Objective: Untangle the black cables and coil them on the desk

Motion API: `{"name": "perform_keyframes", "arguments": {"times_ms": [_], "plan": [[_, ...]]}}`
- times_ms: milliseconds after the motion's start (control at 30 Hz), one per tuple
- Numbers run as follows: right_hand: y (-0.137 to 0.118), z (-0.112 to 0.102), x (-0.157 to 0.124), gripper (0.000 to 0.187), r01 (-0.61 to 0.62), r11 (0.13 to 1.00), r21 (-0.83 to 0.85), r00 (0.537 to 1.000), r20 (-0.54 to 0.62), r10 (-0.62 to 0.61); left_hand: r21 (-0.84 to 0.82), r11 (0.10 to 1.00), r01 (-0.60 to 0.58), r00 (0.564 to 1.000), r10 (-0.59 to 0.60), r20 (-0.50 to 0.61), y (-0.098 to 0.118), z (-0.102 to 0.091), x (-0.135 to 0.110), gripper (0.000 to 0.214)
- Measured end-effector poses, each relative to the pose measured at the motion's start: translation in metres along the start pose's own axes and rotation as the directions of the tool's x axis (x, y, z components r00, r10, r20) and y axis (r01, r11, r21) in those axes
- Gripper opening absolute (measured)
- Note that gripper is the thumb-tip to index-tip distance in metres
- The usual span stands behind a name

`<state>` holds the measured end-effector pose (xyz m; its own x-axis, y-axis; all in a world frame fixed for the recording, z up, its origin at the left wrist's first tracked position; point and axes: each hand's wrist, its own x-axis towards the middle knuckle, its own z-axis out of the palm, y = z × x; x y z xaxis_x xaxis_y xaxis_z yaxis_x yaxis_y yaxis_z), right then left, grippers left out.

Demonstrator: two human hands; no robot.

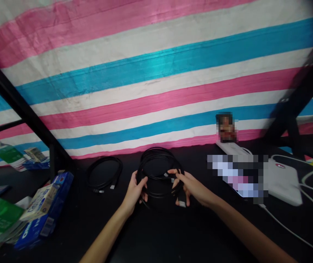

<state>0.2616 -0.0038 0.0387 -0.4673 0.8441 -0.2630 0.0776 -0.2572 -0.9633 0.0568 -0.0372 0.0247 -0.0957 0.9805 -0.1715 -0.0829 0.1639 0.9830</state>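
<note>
Both of my hands hold a coiled black cable (156,196) just over the dark tabletop. My left hand (136,188) wraps its fingers and thumb round the left side of the loops. On the right side, my right hand (186,182) grips the bundled strands. Metal-tipped plugs show by its fingers, one below the palm and others inside the loop. More black loops appear behind the hands; I cannot tell whether they belong to the same cable. Left of my left hand, a second coiled black cable (88,173) lies on the table with two plugs at its front.
Blue snack boxes (46,219) and a green package (0,217) sit at the left, with a bottle (8,155) farther back. On the right are a blurred-out phone-like object (235,179), a white device (283,182) and white cords (290,228). Striped sheeting (156,69) hangs behind, between black frame bars.
</note>
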Motion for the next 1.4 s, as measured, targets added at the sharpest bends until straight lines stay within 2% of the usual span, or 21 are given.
{"name": "perform_keyframes", "arguments": {"times_ms": [133, 267, 333, 467, 533, 567, 633, 767, 867, 1000, 1167, 1300, 1400], "plan": [[0.001, 0.001, 0.003, 0.037, 0.095, 0.993, 0.066, 0.995, -0.027, -0.093, -0.111, 0.991, 0.077, 0.978, -0.053, 0.2, 0.004, 0.006, -0.006, 0.059], [-0.001, 0.002, 0.004, 0.041, 0.161, 0.973, 0.163, 0.987, -0.037, -0.157, -0.091, 0.992, 0.085, 0.925, -0.044, 0.378, 0.006, 0.01, -0.013, 0.047], [-0.003, 0.004, 0.003, 0.041, 0.169, 0.966, 0.197, 0.985, -0.046, -0.163, -0.056, 0.992, 0.111, 0.882, -0.073, 0.466, 0.006, 0.01, -0.016, 0.044], [-0.009, 0.007, -0.001, 0.038, 0.157, 0.96, 0.233, 0.988, -0.042, -0.151, 0.025, 0.981, 0.194, 0.737, -0.162, 0.656, 0.003, 0.009, -0.021, 0.045], [-0.01, 0.007, -0.003, 0.036, 0.148, 0.962, 0.229, 0.989, -0.029, -0.145, 0.02, 0.975, 0.22, 0.707, -0.174, 0.686, 0.002, 0.008, -0.02, 0.046], [-0.009, 0.007, -0.003, 0.036, 0.145, 0.964, 0.221, 0.989, -0.024, -0.143, 0.0, 0.975, 0.223, 0.714, -0.163, 0.681, 0.001, 0.007, -0.019, 0.048], [-0.007, 0.006, -0.002, 0.037, 0.144, 0.969, 0.201, 0.99, -0.024, -0.142, -0.061, 0.975, 0.214, 0.757, -0.127, 0.641, 0.001, 0.006, -0.016, 0.049], [-0.002, 0.003, 0.002, 0.038, 0.154, 0.971, 0.18, 0.988, -0.019, -0.153, -0.173, 0.967, 0.19, 0.871, -0.085, 0.483, 0.001, 0.003, -0.008, 0.036], [-0.002, 0.002, 0.004, 0.037, 0.17, 0.971, 0.17, 0.985, -0.032, -0.167, -0.224, 0.964, 0.145, 0.925, -0.052, 0.377, 0.0, 0.002, -0.005, 0.03], [-0.001, 0.001, 0.003, 0.035, 0.153, 0.98, 0.129, 0.988, -0.007, -0.154, -0.283, 0.953, 0.108, 0.95, -0.015, 0.312, 0.001, 0.003, -0.004, 0.037], [0.002, 0.0, 0.004, 0.031, 0.136, 0.989, 0.065, 0.99, 0.038, -0.138, -0.117, 0.991, 0.065, 0.98, -0.041, 0.197, -0.002, 0.007, -0.005, 0.048], [0.0, 0.0, 0.006, 0.027, 0.172, 0.982, -0.075, 0.984, -0.024, -0.174, -0.092, 0.994, 0.056, 0.982, -0.038, 0.186, -0.005, 0.008, -0.005, 0.048], [-0.001, 0.0, 0.008, 0.036, 0.204, 0.969, -0.138, 0.972, -0.086, -0.217, -0.126, 0.991, 0.034, 0.979, -0.008, 0.203, -0.006, 0.006, -0.004, 0.042]]}}
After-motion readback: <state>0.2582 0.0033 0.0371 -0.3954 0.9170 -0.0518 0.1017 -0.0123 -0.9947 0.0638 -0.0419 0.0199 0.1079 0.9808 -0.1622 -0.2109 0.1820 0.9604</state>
